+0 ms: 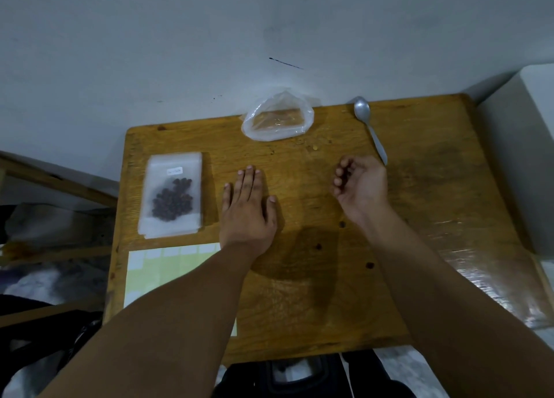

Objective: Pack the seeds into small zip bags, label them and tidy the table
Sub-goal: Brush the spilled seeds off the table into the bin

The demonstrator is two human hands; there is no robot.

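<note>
Left grip lies flat, fingers straight, on the surface beside the labelled bag of seeds at the left edge, while right grip cups palm-up, fingers curled, contents unclear, probably gathering strays, with open room mid-surface and the spoon and labels out by the edges.

Zip bag left, spoon right

I see a wooden worktop, its grain worn matt in the middle and glossy along its right side. The spoon looks like dull grey metal. The zip bags are frosted plastic, while the loose bag is clear, crinkled, shiny plastic. The label sheet is matt paper.
</note>
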